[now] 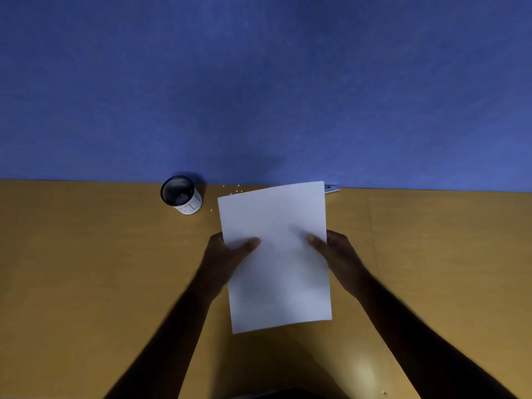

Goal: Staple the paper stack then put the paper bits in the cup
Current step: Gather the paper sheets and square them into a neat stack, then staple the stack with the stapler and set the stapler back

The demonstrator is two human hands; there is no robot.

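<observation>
On the worktop (86, 269), the paper stack (276, 254) sits at centre, pinched at 9 o'clock by the left hand (227, 254) and at 3 by the right hand (339, 257); uneven grips could skew sheets before stapling, or waft paper bits (236, 191) at 12 from the cup (181, 194) at 10.

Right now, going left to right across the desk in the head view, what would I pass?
Cup → paper bits → paper stack, held by the left hand and right hand → stapler peeking out behind.
</observation>
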